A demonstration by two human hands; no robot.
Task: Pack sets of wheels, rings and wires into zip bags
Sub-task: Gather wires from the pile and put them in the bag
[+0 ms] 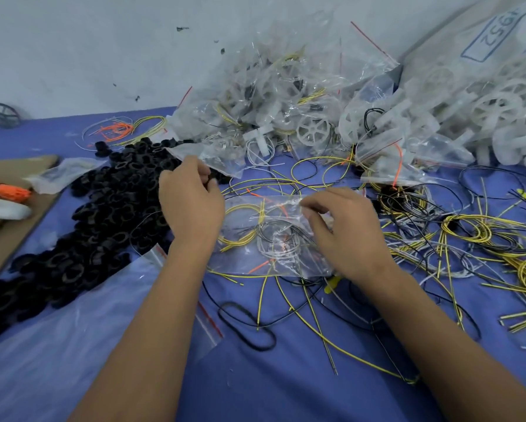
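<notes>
Here, my right hand point(344, 229) pinches the mouth of a clear, limp, slippery zip bag point(271, 236) holding coiled wires; my left hand point(190, 202), beside it, pinches a black rubber ring point(212, 179). Best held by its rim.

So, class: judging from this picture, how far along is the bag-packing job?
Done: a heap of filled zip bags sits at the back. In hand: the right hand holds a clear bag with coiled wires inside; the left hand pinches a black ring. Left: the pile of black rings, loose wires and white wheels.
</notes>
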